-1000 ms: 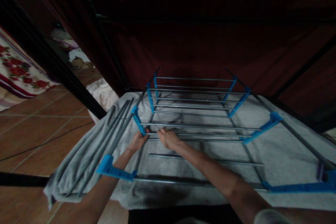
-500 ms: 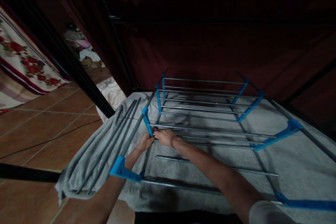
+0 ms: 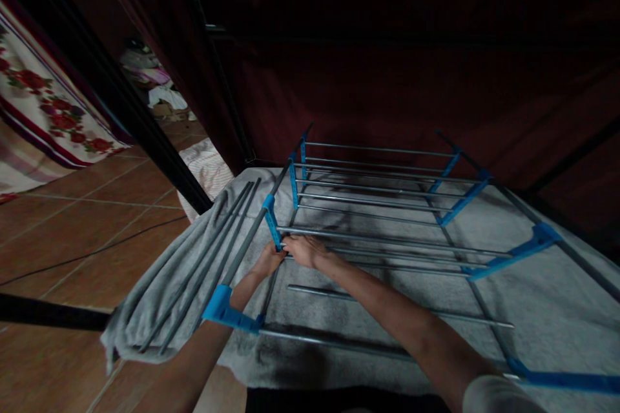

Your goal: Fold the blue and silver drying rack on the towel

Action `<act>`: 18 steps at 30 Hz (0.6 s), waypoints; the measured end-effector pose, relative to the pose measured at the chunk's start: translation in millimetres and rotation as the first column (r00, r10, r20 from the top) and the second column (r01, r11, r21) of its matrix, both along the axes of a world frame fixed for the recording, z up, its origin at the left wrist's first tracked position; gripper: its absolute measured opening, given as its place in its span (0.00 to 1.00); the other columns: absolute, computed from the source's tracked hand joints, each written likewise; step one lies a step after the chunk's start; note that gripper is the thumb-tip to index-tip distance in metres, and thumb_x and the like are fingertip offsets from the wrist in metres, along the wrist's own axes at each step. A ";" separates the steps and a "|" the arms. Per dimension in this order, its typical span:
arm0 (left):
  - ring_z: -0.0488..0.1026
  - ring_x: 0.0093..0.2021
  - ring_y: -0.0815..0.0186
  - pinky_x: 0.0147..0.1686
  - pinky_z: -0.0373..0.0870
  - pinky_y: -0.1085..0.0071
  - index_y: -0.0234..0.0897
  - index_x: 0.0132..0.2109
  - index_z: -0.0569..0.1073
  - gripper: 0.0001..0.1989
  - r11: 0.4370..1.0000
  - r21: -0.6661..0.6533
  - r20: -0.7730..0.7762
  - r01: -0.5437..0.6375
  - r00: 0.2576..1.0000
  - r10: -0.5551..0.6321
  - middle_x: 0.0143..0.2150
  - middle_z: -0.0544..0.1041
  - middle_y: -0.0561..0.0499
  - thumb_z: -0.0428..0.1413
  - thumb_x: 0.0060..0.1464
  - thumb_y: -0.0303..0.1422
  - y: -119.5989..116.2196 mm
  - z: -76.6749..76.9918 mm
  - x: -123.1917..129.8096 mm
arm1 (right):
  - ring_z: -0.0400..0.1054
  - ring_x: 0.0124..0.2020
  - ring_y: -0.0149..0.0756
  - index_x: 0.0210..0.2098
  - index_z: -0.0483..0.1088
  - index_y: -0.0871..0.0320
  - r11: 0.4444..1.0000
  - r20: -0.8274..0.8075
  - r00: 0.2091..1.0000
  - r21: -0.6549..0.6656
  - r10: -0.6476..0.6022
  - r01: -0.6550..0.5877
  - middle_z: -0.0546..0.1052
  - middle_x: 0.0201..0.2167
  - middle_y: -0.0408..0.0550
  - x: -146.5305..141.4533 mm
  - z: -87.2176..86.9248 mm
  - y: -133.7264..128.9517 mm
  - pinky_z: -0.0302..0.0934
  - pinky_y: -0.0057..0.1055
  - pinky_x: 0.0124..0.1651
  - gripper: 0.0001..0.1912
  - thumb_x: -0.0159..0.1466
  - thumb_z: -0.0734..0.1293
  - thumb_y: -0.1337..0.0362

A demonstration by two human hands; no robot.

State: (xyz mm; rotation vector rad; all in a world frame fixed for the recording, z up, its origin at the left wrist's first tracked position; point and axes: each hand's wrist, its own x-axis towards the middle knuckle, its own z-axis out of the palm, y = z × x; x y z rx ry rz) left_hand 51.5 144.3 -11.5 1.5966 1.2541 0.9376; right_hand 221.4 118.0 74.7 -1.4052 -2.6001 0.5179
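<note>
- Blue plastic-bracketed, grey metal-tube rack: mid-view, lying over a grey fleece blanket.
- Left hand: curled at lower end of blue bracket, rack's 9 o'clock; fingertips hidden, can't tell grip.
- Right hand: closed over a crossrod's left end, just beside left hand.
- Unattached grey metal rod: 6 o'clock from hands.
- Loose grey tubes: 9 o'clock, on blanket.
- Dark red curtain: 12 o'clock.
</note>
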 end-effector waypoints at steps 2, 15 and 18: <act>0.72 0.31 0.64 0.35 0.72 0.67 0.36 0.31 0.72 0.05 1.000 -0.004 -0.004 -0.006 1.000 0.006 0.29 0.76 0.52 0.55 0.43 0.30 0.5 -1.1 0.4 | 0.74 0.50 0.41 0.53 0.70 0.54 1.000 -0.010 1.000 0.003 -0.011 0.011 0.78 0.52 0.50 0.2 0.2 1.4 0.67 0.35 0.49 0.15 0.73 0.57 0.58; 0.71 0.30 0.63 0.34 0.72 0.66 0.39 0.28 0.71 0.05 1.000 0.025 -0.042 -0.015 0.999 0.016 0.27 0.76 0.52 0.53 0.40 0.31 0.9 0.7 1.2 | 0.74 0.48 0.40 0.50 0.72 0.56 1.000 0.014 1.000 0.015 -0.012 0.012 0.79 0.50 0.50 -1.7 2.6 5.9 0.67 0.34 0.48 0.15 0.73 0.58 0.58; 0.72 0.31 0.62 0.36 0.73 0.65 0.39 0.28 0.71 0.05 0.999 0.041 -0.052 -0.005 0.999 0.007 0.27 0.76 0.52 0.53 0.40 0.32 0.4 3.1 1.1 | 0.75 0.47 0.42 0.51 0.72 0.56 1.000 0.027 0.999 0.011 -0.019 0.019 0.79 0.49 0.51 -2.9 5.3 5.4 0.68 0.35 0.46 0.16 0.74 0.56 0.57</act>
